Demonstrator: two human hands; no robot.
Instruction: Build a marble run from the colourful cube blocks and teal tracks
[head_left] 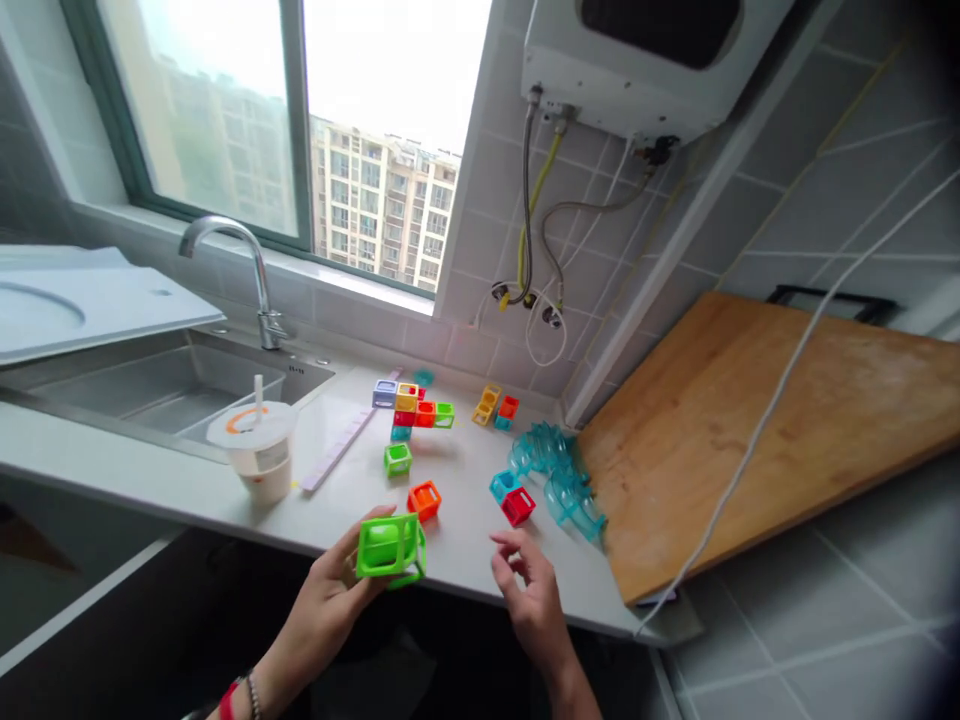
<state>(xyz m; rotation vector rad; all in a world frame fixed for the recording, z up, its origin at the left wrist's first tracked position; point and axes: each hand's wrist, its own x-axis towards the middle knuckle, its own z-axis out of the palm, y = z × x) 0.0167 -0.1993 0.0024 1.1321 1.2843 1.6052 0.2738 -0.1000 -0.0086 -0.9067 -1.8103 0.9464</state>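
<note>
Left hand (328, 592) grasps a green cube (385, 547); right hand (535, 598), fingers loosely curled and free, hovers near a red cube (517, 507).

Here's the left hand (326, 600), and look at that wrist: a flat, bright-red band (227, 702) goes round it, low in the view, the material too blurred to call! Right beside it, on the hand side, sits a slim bracelet of small, round, greyish beads (253, 695), while over at the right hand (534, 600) it's bare from fingers to forearm!
</note>
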